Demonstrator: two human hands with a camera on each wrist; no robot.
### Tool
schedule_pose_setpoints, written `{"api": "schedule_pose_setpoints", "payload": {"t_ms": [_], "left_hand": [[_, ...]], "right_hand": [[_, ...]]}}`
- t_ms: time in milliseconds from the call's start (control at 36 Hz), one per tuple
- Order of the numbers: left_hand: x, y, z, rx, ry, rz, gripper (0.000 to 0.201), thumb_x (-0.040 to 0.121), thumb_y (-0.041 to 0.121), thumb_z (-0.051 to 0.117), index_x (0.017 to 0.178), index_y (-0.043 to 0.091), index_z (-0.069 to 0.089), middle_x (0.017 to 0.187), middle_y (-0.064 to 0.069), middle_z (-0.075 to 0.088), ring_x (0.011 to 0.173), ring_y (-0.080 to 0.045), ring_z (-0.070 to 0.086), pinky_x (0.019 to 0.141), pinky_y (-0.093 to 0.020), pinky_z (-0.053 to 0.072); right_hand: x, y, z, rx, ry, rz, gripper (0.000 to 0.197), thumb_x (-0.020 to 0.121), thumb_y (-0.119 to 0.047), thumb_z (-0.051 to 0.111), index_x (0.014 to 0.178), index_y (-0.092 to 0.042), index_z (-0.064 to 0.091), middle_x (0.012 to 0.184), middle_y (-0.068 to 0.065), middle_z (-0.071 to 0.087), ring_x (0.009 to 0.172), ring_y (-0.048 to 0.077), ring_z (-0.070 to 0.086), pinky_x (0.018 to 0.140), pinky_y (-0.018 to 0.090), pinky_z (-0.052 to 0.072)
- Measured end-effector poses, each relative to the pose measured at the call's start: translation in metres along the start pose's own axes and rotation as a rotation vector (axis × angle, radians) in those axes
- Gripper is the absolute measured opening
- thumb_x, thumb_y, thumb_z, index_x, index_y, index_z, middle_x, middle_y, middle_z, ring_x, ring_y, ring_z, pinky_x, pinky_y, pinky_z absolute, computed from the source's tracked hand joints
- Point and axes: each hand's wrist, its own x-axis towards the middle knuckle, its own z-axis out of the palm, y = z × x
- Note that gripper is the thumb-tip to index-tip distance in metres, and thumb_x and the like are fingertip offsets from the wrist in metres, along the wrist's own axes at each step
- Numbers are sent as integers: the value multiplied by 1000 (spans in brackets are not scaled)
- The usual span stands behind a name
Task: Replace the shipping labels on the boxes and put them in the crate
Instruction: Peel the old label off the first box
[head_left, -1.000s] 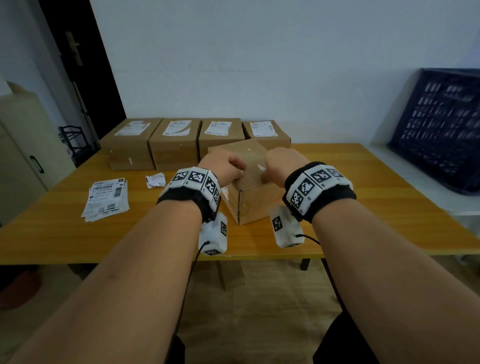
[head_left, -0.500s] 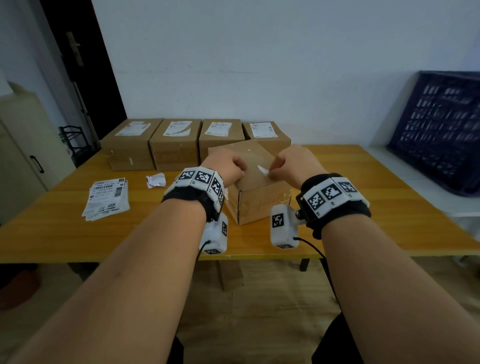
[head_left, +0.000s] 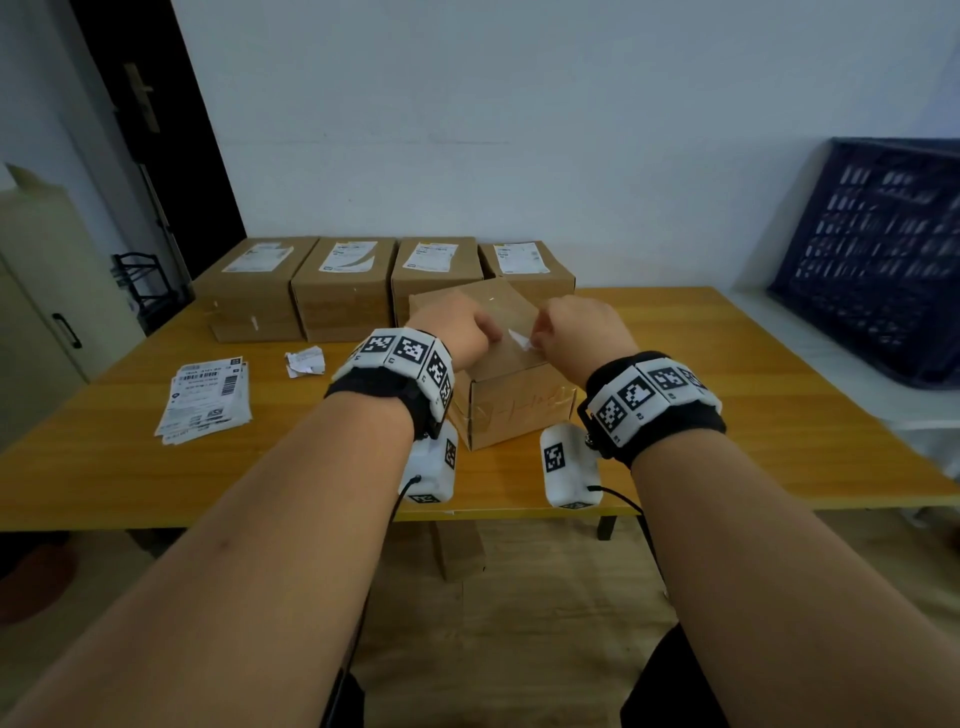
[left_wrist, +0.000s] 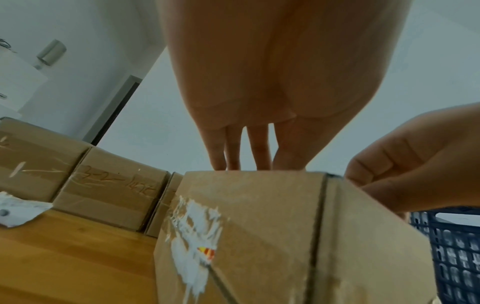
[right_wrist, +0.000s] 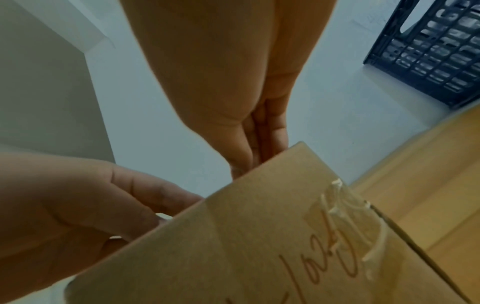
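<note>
four labelled brown cardboard boxes (head_left: 348, 288) along white wall, orange wooden table (head_left: 727, 415).
left hand (head_left: 457, 332) fingers flat on tilted plain brown box (head_left: 511, 384); right hand (head_left: 576, 330) pinching white label scrap (head_left: 519, 338); left wrist view alone shows torn residue.

Black wristbands (head_left: 655, 410) with white marker tiles

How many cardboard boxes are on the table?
5: four in a row by the wall, one nearer box under both hands. Others may be hidden.

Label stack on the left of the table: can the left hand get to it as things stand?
Probably yes. The label stack lies flat on open table, nothing between it and the left hand. That hand is now on the near box, so it must let go first.
</note>
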Motion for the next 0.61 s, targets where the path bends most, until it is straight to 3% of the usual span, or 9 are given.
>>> {"api": "schedule_pose_setpoints", "payload": {"t_ms": [194, 278, 389, 472, 611], "left_hand": [[5, 14, -5, 35, -13, 15, 36, 94, 5, 44, 115, 18, 70, 129, -3, 60, 116, -23, 56, 93, -27, 43], [9, 19, 0, 2, -7, 60, 36, 93, 7, 49, 121, 22, 66, 129, 0, 61, 119, -17, 56, 94, -27, 42], [13, 27, 11, 52, -19, 138, 25, 87, 25, 68, 112, 27, 70, 118, 7, 67, 110, -11, 60, 88, -22, 42], [15, 28, 14, 86, 0, 152, 17, 86, 29, 69, 102, 28, 73, 112, 6, 68, 102, -12, 61, 82, -23, 42], [17, 32, 18, 153, 29, 169, 15, 90, 28, 64, 99, 23, 74, 106, 4, 69, 97, -15, 63, 88, -29, 50]], "right_hand": [[-4, 14, -7, 329, 69, 157, 27, 100, -17, 46, 113, -13, 69, 112, 5, 68, 95, 18, 61, 76, 26, 45], [-9, 19, -3, 372, 74, 197, 26, 95, -11, 50, 110, -14, 72, 110, 5, 70, 91, 18, 62, 73, 25, 46], [-12, 22, 3, 424, 82, 210, 25, 92, -9, 54, 105, -14, 75, 107, 6, 71, 93, 19, 63, 75, 26, 48], [-12, 22, 5, 425, 86, 213, 26, 92, -9, 53, 105, -14, 74, 106, 6, 71, 92, 19, 63, 74, 27, 48], [-9, 23, 6, 430, 84, 223, 24, 92, -10, 54, 102, -17, 75, 108, 5, 71, 94, 20, 64, 74, 27, 49]]}}
